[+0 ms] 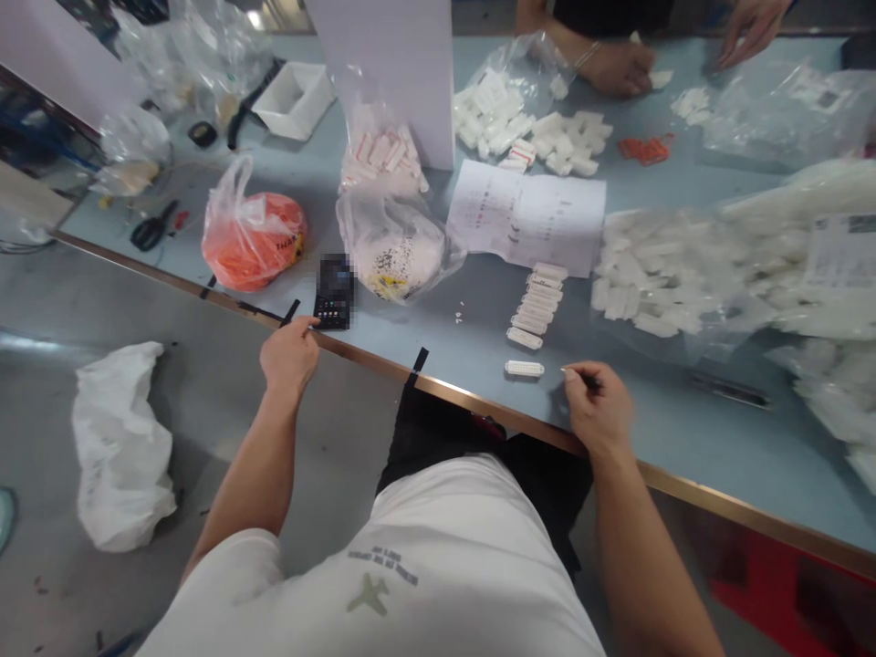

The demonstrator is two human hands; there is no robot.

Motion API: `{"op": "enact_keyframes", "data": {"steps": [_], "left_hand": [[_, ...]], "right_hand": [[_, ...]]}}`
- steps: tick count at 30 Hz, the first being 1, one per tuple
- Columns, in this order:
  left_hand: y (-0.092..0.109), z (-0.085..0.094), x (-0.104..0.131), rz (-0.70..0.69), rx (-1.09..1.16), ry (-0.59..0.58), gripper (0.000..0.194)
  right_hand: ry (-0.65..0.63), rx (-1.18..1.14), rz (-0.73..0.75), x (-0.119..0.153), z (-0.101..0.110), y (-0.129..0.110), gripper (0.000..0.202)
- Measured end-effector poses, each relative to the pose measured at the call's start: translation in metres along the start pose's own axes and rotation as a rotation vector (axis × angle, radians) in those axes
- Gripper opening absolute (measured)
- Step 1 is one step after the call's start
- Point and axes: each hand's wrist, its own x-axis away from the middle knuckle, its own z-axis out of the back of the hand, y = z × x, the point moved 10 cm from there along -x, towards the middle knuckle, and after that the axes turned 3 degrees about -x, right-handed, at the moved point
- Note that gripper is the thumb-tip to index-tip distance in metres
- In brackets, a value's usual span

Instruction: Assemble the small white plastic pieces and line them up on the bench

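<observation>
My left hand [291, 356] is at the table's front edge, a finger stretched out to the lower left corner of a dark phone [333, 306]. The phone's screen is lit, and part of it is pixelated. My right hand [599, 406] is closed in a pinch near the front edge. A tiny pale tip shows at its fingertips and something dark inside the curled fingers; I cannot make out either. Just left of it lies a white slotted plastic piece [524, 369]. Behind that, similar white pieces [536, 310] form an overlapping row. Several tiny white bits [459, 317] lie further left.
A printed sheet [526, 214] lies behind the row. Bags of white parts [663, 274] fill the right side; an orange-filled bag [253, 237] and scissors [154, 226] are left. Across the table, a co-worker's hands [620, 68] handle small parts. A white sack [123, 447] lies on the floor.
</observation>
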Motion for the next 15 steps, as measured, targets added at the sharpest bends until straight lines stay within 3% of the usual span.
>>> {"op": "enact_keyframes", "data": {"steps": [6, 15], "left_hand": [[0.010, 0.003, -0.016, -0.008, -0.019, -0.049, 0.042], [0.055, 0.007, -0.071, -0.140, -0.053, -0.094, 0.051]], "right_hand": [[-0.010, 0.004, 0.002, -0.001, -0.001, 0.000, 0.027], [0.004, 0.006, -0.029, -0.002, 0.000, 0.006, 0.028]]}}
